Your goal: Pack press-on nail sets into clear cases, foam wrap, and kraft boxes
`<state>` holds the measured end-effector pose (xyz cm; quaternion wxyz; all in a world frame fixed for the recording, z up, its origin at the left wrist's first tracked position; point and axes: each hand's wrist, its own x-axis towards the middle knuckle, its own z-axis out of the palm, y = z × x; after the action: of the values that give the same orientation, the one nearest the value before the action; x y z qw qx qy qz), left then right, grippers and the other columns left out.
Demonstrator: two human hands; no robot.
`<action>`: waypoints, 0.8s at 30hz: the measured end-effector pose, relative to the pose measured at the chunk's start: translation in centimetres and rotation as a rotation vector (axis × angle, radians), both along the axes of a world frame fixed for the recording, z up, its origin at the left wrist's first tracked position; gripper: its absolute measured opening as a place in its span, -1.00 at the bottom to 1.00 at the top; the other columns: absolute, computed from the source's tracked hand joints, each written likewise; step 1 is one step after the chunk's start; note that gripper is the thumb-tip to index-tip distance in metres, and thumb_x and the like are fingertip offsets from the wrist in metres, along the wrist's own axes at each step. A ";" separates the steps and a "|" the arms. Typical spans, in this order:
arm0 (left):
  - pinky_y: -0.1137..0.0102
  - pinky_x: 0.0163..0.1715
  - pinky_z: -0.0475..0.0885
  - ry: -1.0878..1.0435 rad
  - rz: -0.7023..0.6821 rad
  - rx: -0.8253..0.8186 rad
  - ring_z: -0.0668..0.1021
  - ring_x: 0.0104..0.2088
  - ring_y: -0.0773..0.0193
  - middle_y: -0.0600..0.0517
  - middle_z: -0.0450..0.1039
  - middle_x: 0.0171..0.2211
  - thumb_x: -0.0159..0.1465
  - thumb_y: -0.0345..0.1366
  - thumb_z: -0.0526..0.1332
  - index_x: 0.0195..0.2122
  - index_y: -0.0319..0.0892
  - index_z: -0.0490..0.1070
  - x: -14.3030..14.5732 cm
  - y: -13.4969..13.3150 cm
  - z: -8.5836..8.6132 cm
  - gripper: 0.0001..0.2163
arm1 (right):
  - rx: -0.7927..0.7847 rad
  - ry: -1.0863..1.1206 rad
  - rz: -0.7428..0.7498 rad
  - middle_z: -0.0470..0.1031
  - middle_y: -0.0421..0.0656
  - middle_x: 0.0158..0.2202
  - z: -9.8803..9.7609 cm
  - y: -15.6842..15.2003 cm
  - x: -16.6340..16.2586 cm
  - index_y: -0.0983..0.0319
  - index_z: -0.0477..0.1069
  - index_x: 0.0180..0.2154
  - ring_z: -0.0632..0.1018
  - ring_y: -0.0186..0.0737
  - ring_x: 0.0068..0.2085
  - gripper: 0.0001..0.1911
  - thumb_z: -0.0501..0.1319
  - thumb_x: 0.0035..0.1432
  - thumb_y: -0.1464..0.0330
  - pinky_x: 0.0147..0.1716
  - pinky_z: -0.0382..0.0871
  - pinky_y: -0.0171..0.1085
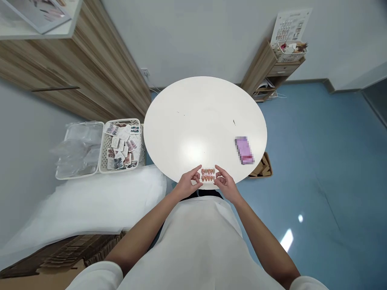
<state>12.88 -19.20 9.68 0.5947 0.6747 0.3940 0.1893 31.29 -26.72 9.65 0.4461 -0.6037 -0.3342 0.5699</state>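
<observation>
A small card of press-on nails (208,180), with pinkish-orange nails in two rows, is at the near edge of the white round table (205,104). My left hand (188,183) has its index finger at the card's upper left corner and its thumb at the lower left. On the other side, my right hand (229,188) frames the right edge the same way, thumb and index finger at the corners. The other fingers of both hands are curled in. Whether the card rests on the tabletop or is slightly raised is hard to make out.
A purple blurred-out rectangular item (244,150) lies on the table's right side. To the left stand a white basket (102,161) of nail cards and a tray of clear plastic packaging (81,149). A box of brown cardboard pieces (263,167) sits low at the right.
</observation>
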 end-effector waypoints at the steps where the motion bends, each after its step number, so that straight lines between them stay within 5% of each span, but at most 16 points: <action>1: 0.32 -0.22 0.39 -0.008 -0.008 -0.001 0.42 -0.45 0.41 0.10 0.31 -0.38 0.07 -0.32 0.20 0.14 -0.04 0.11 0.1 -0.2 -0.2 -0.42 | -0.006 -0.002 0.001 0.20 -0.23 -0.28 -0.1 -0.4 0.0 0.03 0.12 0.10 0.32 -0.46 -0.46 -0.37 0.17 -0.05 0.35 -0.34 0.34 -0.28; 6: 0.34 -0.24 0.39 -0.021 -0.029 -0.026 0.41 -0.45 0.41 0.11 0.30 -0.40 0.08 -0.33 0.18 0.15 -0.08 0.08 0.7 -0.7 -0.1 -0.42 | 0.000 -0.046 0.053 0.20 -0.20 -0.23 -0.1 -1.1 0.6 0.04 0.01 0.16 0.34 -0.42 -0.38 -0.23 0.21 -0.11 0.39 -0.28 0.33 -0.28; 13: 0.31 -0.20 0.38 0.001 -0.001 0.050 0.41 -0.41 0.38 0.11 0.32 -0.40 0.07 -0.31 0.21 0.14 -0.04 0.10 2.2 0.8 1.0 -0.42 | 0.062 -0.263 0.228 0.26 -0.27 -0.38 0.7 1.4 3.5 0.03 0.01 0.16 0.35 -0.36 -0.40 -0.28 0.17 -0.05 0.40 -0.21 0.30 -0.19; 24: 0.32 -0.19 0.37 0.117 0.284 0.113 0.41 -0.43 0.43 0.07 0.31 -0.29 0.15 -0.31 0.13 0.17 -0.06 0.04 3.1 2.0 -0.9 -0.46 | 0.149 -0.383 0.530 0.32 -0.24 -0.34 -0.8 7.9 5.6 0.04 -0.06 0.18 0.38 -0.34 -0.36 -0.31 0.13 0.03 0.36 -0.21 0.33 -0.18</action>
<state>16.01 -17.24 8.76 0.4991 0.6546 0.5079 0.2536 36.90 -18.78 8.88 0.2544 -0.5578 -0.5982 0.5160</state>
